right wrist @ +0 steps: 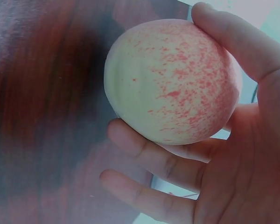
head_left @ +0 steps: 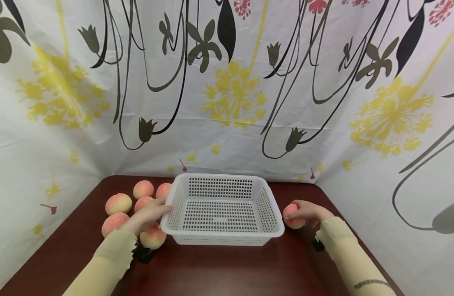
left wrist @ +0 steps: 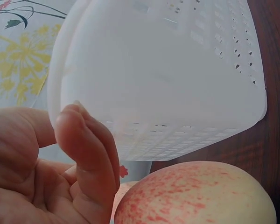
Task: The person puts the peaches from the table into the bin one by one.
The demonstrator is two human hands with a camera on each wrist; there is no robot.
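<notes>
we wear cream sleeves (head_left: 101, 263) with uneven cuffs (head_left: 126, 242), a grey band (head_left: 372, 283) across the right sleeve (head_left: 345, 257), a black block (head_left: 143, 254) at each wrist.

The right hand (right wrist: 240, 158) holds a round peach (right wrist: 172, 81); the thumb (right wrist: 245, 44) lies against the top right of it, and a finger (right wrist: 154, 156) touches it from below; the lowest finger (right wrist: 144, 197) is apart from the peach, and its tip points left; the peach is pale yellow-green on its left side, with lots of little red spots and streaks on its right; a dark red-brown table (right wrist: 46, 93) fills the left side, and it looks blurry; a pale patch (right wrist: 273, 16) shows in the top right corner.
</notes>
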